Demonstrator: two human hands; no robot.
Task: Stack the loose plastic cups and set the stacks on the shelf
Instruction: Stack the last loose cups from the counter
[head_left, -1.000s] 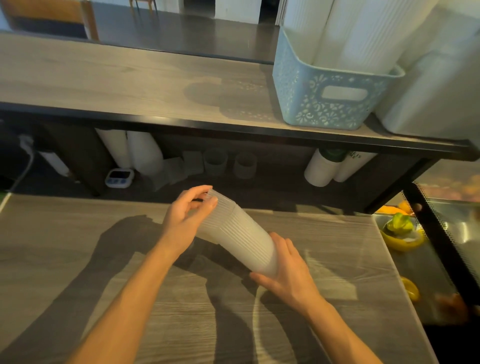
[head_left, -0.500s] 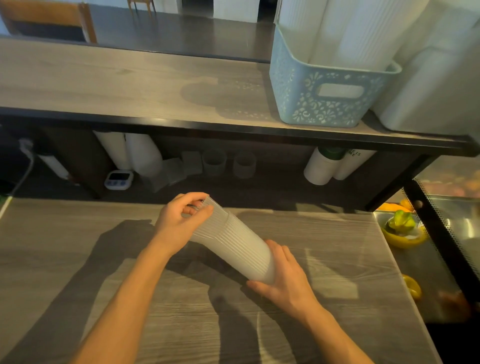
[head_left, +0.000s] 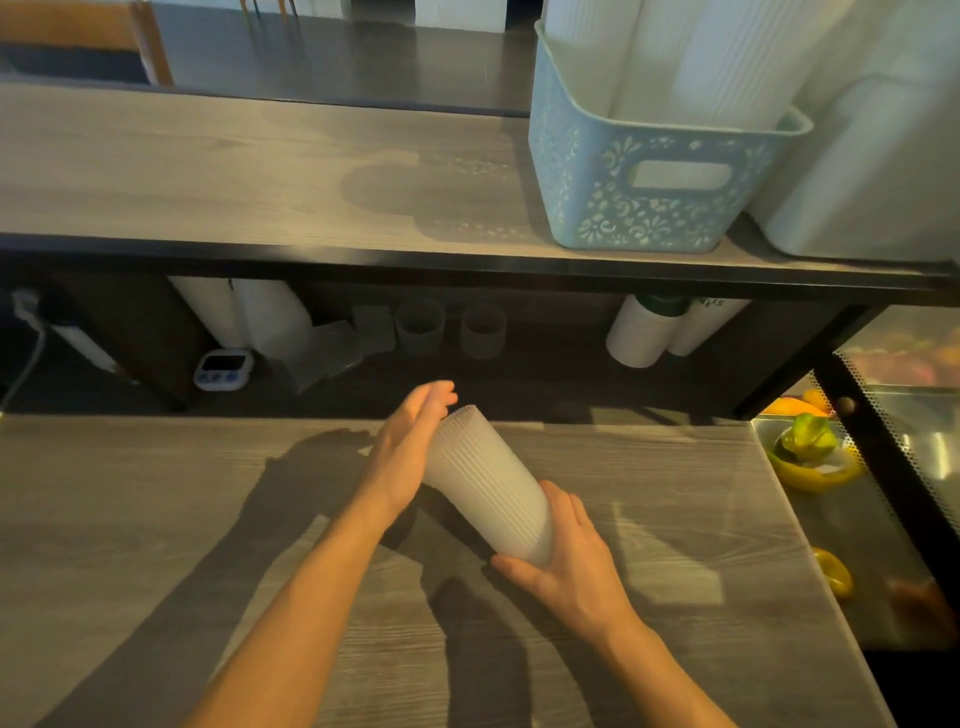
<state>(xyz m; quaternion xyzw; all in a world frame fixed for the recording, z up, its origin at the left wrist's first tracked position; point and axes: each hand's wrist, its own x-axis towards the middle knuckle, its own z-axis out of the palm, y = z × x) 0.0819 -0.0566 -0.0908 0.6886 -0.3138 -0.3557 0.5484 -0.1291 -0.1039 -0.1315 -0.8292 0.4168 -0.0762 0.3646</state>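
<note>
Hiding its far rim, flat left hand (head_left: 410, 447) presses cup stack (head_left: 491, 486); right hand (head_left: 563, 556) grips base.

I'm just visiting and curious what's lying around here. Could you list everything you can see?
stack of plastic cups: one, translucent white, tilted above the counter between both hands
counter: one, grey wood, front
shelf: one, grey wood, above
basket: one, light blue, on the shelf, right
timer: one, white, under the shelf
clear cups: two, under the shelf
left hand: flat against the stack's far end
right hand: holds its near end
</note>
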